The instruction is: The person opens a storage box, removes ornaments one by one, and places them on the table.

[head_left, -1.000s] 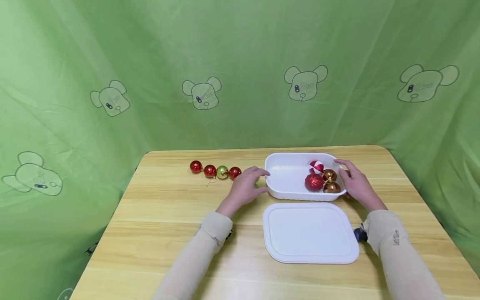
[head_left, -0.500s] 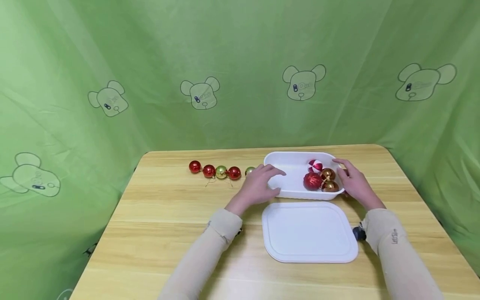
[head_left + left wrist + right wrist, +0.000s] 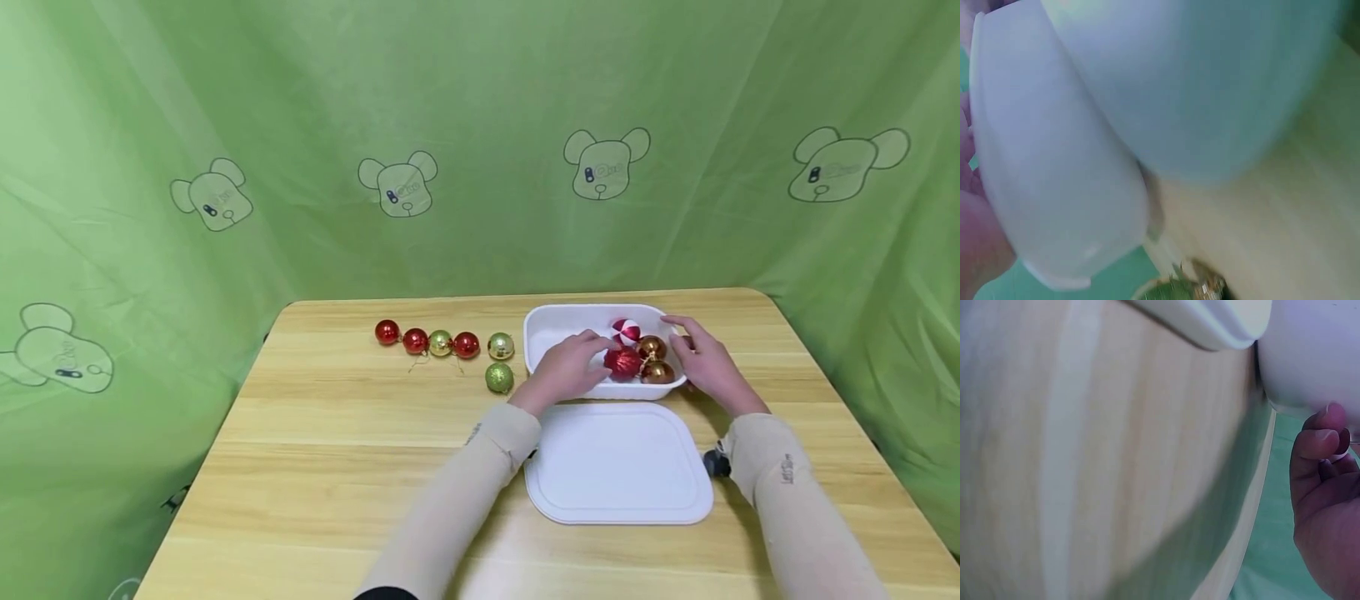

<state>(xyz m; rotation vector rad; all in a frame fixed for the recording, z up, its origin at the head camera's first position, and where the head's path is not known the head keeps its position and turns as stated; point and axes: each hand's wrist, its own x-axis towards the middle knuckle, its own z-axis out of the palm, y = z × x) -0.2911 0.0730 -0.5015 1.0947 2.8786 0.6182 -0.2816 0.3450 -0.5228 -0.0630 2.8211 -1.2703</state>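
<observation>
A white rectangular plastic container [image 3: 555, 392] stands on the table with several Christmas baubles at its right end. Inside are a textured red bauble [image 3: 624, 364], a red-and-white bauble [image 3: 626, 332] and two copper-coloured baubles [image 3: 657, 372]. My left hand [image 3: 566, 368] reaches over the container's near wall, thumb and fingers spread, fingertips right at the textured red bauble. At the container's right end, my right hand [image 3: 708, 367] grips the rim; its curled fingers [image 3: 1319, 444] show against the outer wall in the right wrist view.
A white lid [image 3: 618, 467] lies flat just in front of the container. To the left, a row of red baubles [image 3: 466, 345] and a gold-green bauble [image 3: 440, 342] sits near another shiny gold one [image 3: 501, 346] and a glittery green one [image 3: 499, 377]. A green curtain [image 3: 480, 208] surrounds the table.
My left hand has moved right, from the container's left end to the textured red bauble, uncovering the gold and green baubles. The right hand has kept its place on the rim.
</observation>
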